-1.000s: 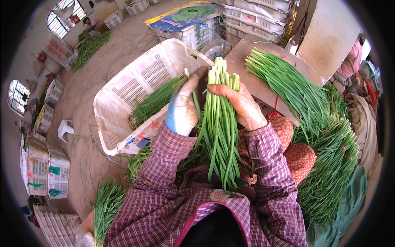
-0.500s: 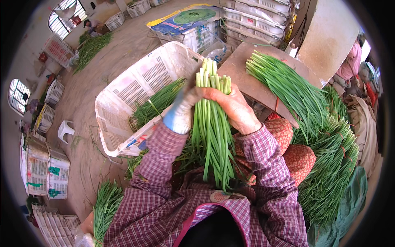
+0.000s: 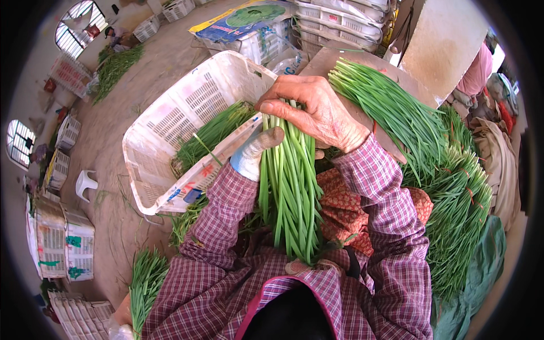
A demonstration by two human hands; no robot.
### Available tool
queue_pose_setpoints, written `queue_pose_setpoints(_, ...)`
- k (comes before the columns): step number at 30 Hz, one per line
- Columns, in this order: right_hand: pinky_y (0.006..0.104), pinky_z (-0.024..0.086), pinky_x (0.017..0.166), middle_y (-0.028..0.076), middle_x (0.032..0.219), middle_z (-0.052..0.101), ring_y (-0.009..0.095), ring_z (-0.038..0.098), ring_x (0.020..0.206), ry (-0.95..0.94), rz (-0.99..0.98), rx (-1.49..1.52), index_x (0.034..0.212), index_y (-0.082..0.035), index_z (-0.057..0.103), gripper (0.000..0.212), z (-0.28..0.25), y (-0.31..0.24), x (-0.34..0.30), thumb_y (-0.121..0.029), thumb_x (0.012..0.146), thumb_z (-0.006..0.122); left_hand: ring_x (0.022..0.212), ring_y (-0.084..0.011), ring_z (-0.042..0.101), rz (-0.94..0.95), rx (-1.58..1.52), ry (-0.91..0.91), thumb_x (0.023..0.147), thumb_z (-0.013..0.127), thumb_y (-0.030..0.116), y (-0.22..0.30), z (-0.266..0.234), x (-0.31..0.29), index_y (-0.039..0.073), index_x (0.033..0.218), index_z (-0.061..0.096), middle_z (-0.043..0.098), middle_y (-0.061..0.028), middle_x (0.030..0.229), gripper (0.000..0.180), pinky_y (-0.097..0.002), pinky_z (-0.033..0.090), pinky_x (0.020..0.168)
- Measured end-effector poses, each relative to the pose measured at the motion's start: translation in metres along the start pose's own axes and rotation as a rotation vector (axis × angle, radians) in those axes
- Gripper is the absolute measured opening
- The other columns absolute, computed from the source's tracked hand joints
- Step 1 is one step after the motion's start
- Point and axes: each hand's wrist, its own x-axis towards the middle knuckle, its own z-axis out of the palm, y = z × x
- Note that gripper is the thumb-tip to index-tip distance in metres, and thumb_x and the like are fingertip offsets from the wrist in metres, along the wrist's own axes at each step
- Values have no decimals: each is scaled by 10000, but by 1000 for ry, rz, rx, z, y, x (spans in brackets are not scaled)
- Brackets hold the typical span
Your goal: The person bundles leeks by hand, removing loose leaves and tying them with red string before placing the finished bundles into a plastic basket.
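Observation:
A loose bunch of garlic chives [image 3: 292, 192] is upright before my chest, pale stem ends up and green leaves hanging toward my lap. My left hand [image 3: 253, 153], in a whitish-blue glove with a soiled thumb, grips its left side; the fingers behind are hidden. Bare, my right hand [image 3: 320, 110] curls over the top, its thumb across the front, covering most stem ends. To the right, a bunch of chives with a red tie [image 3: 385, 105] lies on a brown board [image 3: 422, 85]. More chives [image 3: 218, 130] lie in the white plastic crate [image 3: 139, 141] at left.
Tied chives [image 3: 453, 209] are heaped at my right beside a green plastic sheet [image 3: 476, 277]. Stacked white crates [image 3: 340, 25] stand behind the board. A white stool [image 3: 86, 184] and more crates [image 3: 65, 241] are at left. Another person [image 3: 116, 38] sits far off by greens.
My right hand has moved from the bunch's right side up over the stem ends. My left hand has slid slightly down, its thumb now across the front. The view has shifted a little.

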Motion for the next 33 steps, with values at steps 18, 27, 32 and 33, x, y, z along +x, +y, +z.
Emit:
queue_pose_setpoints(18, 445, 433, 958, 298, 1217, 507, 375, 540, 1112, -40, 306, 208, 1377, -39, 286, 849, 62, 30, -25, -433, 758, 713, 882, -251, 583, 606, 355, 93, 890, 586, 199, 158, 22, 20, 88, 1043, 553, 602, -62, 884, 192, -458, 500, 870)
queue_pose_setpoints(27, 415, 515, 839, 190, 1032, 642, 314, 645, 895, -555, 918, -381, 1217, -72, 541, 445, 16, 91, -145, -374, 893, 580, 760, -200, 548, 834, 431, 161, 892, 580, 157, 252, -5, -6, 91, 1010, 539, 555, -32, 813, 142, -410, 480, 813)
queue_pose_setpoints(32, 375, 487, 892, 245, 1170, 584, 321, 605, 1044, 324, 569, -134, 1298, 12, 432, 635, -35, 56, -97, -402, 857, 626, 763, -204, 552, 737, 727, 237, 876, 598, 108, 241, 12, -1, 13, 1096, 474, 532, -67, 800, 270, -402, 484, 814)
queue_pose_setpoints(33, 384, 453, 957, 248, 1218, 553, 319, 557, 1127, 436, 491, -43, 1353, 2, 366, 708, -36, 45, -78, -385, 836, 657, 767, -199, 570, 769, 799, 183, 859, 608, 67, 223, 21, 8, -23, 1119, 478, 552, -77, 814, 304, -361, 500, 779)
